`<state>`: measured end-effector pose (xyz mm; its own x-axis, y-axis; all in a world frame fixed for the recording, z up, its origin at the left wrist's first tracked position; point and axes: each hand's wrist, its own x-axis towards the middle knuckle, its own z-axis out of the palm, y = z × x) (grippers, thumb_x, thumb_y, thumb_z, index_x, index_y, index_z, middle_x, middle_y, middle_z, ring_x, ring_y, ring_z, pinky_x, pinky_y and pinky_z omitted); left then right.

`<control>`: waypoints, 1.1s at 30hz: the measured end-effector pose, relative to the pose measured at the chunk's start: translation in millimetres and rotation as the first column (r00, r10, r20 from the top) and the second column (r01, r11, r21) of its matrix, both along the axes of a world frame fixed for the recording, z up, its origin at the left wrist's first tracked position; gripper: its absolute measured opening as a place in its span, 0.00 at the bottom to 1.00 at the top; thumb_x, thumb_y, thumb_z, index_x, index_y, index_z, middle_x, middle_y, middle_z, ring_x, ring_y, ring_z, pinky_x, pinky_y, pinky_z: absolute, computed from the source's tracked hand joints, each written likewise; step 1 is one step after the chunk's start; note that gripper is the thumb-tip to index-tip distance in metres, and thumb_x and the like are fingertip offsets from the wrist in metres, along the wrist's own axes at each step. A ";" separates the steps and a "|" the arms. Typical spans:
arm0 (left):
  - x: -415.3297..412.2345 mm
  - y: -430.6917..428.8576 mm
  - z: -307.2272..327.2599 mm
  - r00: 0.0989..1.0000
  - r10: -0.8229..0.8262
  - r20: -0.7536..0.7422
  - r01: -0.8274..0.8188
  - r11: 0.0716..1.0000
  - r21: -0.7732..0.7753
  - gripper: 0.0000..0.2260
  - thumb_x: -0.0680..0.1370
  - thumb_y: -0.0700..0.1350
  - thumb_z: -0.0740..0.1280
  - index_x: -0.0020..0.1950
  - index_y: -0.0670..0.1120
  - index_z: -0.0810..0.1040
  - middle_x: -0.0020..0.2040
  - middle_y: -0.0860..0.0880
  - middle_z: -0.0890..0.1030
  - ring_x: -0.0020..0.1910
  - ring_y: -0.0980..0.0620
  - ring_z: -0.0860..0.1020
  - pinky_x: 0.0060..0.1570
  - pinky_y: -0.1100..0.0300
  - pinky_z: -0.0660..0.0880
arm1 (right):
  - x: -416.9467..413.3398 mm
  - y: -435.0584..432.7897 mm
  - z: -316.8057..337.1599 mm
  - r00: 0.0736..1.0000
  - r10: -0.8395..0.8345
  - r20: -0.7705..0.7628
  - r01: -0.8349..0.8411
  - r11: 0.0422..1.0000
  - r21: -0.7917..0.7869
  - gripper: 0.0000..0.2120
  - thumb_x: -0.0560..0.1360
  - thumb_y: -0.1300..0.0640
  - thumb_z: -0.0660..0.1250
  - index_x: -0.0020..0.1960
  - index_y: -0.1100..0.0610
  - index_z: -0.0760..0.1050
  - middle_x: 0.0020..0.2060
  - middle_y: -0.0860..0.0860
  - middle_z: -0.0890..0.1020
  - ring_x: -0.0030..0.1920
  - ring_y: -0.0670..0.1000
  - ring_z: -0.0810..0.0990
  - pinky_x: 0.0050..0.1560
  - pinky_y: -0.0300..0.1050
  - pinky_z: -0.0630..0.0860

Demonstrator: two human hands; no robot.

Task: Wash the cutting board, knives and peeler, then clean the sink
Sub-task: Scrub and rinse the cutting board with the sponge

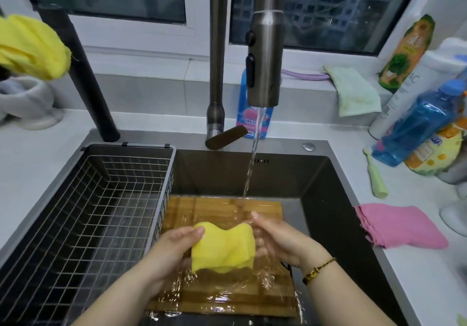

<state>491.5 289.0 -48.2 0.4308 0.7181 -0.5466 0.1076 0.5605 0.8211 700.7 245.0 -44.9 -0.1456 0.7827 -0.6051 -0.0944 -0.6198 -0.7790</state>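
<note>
Your left hand (174, 247) grips the left side of the yellow cloth (222, 244), with the thumb folded over its upper corner. Your right hand (280, 239) lies against the cloth's right edge with fairly straight fingers. Running water blurs it, so you cannot tell whether it pinches the cloth or only steadies it.

Both hands hang just above the cutting board (214, 209), which lies flat in the sink (328, 199) directly under them. Its long axis runs away from you toward the tap (264, 60). The stream (250, 171) lands on the board's far edge, just beyond your right fingertips, and the wire basket (101, 199) sits touching or just beside its left edge.

Your next move is likely to be straight down, pressing the cloth onto the wood. Both hands are about equally near the board, so scrub along the long axis. No knives or peeler show.
</note>
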 end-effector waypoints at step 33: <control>213.9 -15.2 -88.0 0.943 -0.179 -0.280 0.078 0.938 -0.338 0.13 0.82 0.46 0.52 0.45 0.42 0.71 0.40 0.45 0.72 0.40 0.50 0.71 0.42 0.60 0.69 | 128.3 -56.9 -59.6 0.728 -0.680 0.091 0.675 0.733 0.082 0.15 0.78 0.54 0.59 0.63 0.56 0.68 0.46 0.51 0.77 0.42 0.48 0.76 0.36 0.40 0.73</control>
<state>705.4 273.8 -136.2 0.2856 0.4338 -0.8545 0.4107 0.7502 0.5182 829.0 188.1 -104.5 0.4964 0.6721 -0.5495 -0.3920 -0.3913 -0.8326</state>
